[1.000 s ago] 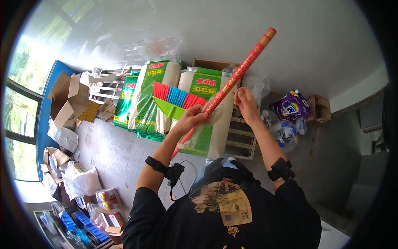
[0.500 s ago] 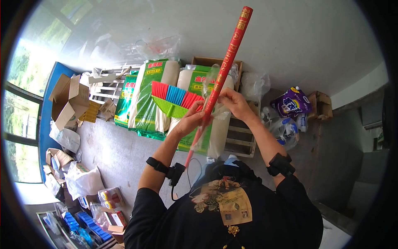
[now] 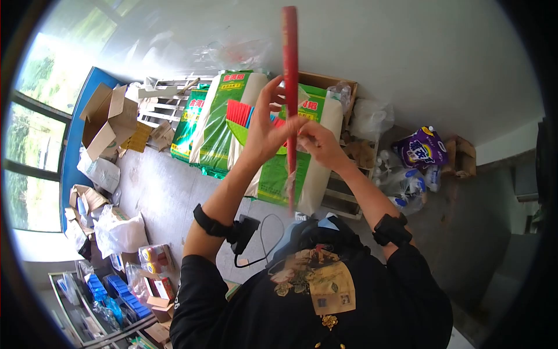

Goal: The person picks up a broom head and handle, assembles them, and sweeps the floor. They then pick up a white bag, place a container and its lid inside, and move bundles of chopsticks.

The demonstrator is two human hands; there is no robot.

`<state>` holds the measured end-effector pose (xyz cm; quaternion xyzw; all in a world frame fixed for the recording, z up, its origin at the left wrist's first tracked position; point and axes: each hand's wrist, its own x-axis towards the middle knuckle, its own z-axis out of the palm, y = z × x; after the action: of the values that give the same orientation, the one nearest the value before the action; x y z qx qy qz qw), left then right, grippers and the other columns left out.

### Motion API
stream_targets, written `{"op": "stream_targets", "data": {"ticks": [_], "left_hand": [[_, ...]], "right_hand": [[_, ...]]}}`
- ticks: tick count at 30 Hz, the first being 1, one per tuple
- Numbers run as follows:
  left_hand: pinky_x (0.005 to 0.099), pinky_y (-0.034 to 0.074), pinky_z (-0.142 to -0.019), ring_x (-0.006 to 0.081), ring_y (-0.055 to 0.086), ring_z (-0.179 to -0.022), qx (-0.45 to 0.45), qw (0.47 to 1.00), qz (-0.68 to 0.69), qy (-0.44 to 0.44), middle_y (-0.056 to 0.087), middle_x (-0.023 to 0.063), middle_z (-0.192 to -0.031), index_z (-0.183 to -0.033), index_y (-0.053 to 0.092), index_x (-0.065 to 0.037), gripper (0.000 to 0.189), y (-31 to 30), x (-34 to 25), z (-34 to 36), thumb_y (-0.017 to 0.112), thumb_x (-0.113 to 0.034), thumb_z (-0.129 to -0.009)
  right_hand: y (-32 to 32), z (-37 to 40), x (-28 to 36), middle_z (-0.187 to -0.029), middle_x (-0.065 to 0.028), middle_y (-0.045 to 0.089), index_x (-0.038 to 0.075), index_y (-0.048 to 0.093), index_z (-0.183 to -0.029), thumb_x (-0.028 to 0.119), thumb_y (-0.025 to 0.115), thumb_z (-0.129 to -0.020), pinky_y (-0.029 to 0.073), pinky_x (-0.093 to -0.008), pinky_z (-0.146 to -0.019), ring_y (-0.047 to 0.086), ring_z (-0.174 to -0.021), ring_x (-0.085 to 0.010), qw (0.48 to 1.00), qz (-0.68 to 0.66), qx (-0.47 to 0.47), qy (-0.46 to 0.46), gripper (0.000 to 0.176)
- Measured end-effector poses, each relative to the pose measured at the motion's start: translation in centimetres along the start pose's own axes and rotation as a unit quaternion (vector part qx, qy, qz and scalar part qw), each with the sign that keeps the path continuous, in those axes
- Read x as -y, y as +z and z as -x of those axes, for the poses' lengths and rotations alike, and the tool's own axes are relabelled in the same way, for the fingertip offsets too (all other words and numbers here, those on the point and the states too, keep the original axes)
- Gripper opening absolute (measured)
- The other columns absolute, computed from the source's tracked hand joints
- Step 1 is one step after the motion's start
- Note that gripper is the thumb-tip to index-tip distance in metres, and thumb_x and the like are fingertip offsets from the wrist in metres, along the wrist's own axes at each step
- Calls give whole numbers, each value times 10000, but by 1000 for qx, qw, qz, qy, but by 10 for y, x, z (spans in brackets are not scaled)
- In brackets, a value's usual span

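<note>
A long red tube point(image 3: 290, 64) with lettering stands nearly upright in front of my chest, blurred by motion. My left hand point(image 3: 268, 125) is at its left side, fingers spread, the thumb reaching across the tube. On the right, my right hand point(image 3: 319, 144) has its fingers pinched close against the tube; what they hold is too small to make out. Clear plastic film clings to the tube's lower part. Behind my left hand shows a broom head point(image 3: 238, 113) with red and blue bristles and a green base, over green-and-white sacks point(image 3: 229, 104).
Below the window an open cardboard box point(image 3: 109, 125) stands at the left, with bags and cartons beneath. Blue trays point(image 3: 128, 295) lie on the lower-left shelf. At the right are a purple package point(image 3: 419, 148), plastic bags and a small carton point(image 3: 462, 157).
The tube has swung from leaning right to nearly upright. My left hand has risen and its fingers have opened off the tube. My right hand has moved slightly down and left.
</note>
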<state>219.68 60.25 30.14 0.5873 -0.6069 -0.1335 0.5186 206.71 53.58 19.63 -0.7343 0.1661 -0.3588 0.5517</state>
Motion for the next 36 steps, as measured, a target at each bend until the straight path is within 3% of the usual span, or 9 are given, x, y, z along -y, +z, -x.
{"op": "stream_targets", "data": {"ticks": [3,4,7,8,15,19,22,26,36], "left_hand": [[264,413,-768,115,521,-843,61,963,185,-185,562,47,-834,-1109,451,-30,352,-12,28,-10,514,-286,-875],[236,436,-643,96,535,-656,50,963,216,-154,537,16,-640,-965,487,-48,226,-13,31,-8,495,-260,-887],[236,418,-494,109,495,-502,37,946,254,-197,510,19,-564,-840,476,-70,179,-19,39,4,490,-242,-890],[238,355,-380,108,414,-382,-46,947,268,-169,443,6,-486,-767,437,-90,205,-12,41,5,497,-245,-887],[232,302,-347,88,370,-357,-237,909,277,-202,373,-11,-456,-640,387,-110,297,-18,42,10,493,-230,-890],[229,285,-332,85,357,-346,-253,918,249,-177,357,-10,-448,-628,378,-110,304,-13,46,14,491,-219,-889],[222,265,-313,79,341,-332,-233,898,327,-179,349,-13,-437,-688,383,-95,245,-16,46,16,499,-191,-881],[232,265,-307,81,328,-330,-191,876,411,-163,347,-6,-447,-717,383,-97,212,-14,40,21,493,-174,-881],[242,299,-304,92,342,-324,-374,853,306,-198,347,-7,-437,-665,373,-116,258,-10,58,19,527,-188,-860]], "right_hand": [[16,1,1,-711,-104,492,1,505,-766,104,567,-788,401,-313,-561,511,-612,-226,998,43,36,-37,122],[20,3,6,-706,-116,479,2,504,-748,114,575,-778,380,-325,-548,485,-603,-248,999,40,37,-6,136],[29,5,2,-701,-118,463,5,497,-741,110,569,-783,384,-327,-551,492,-611,-261,996,73,32,-51,134],[32,6,2,-705,-119,461,7,496,-740,111,566,-786,389,-332,-556,496,-621,-268,995,73,35,-53,134],[45,6,27,-742,-119,463,5,489,-740,101,555,-798,410,-352,-591,502,-660,-290,988,108,43,-106,130],[45,7,25,-730,-128,466,2,499,-747,101,545,-800,415,-344,-591,511,-651,-291,974,153,54,-158,121],[38,13,14,-675,-34,433,5,500,-762,87,555,-828,381,-246,-549,485,-619,-119,998,22,57,-33,119],[37,14,-12,-719,23,461,22,510,-733,116,556,-849,350,-206,-554,437,-639,-40,977,-185,46,99,157],[35,17,28,-732,-82,485,33,522,-739,91,589,-747,431,-335,-564,532,-653,-240,964,194,-1,-180,88]]}}
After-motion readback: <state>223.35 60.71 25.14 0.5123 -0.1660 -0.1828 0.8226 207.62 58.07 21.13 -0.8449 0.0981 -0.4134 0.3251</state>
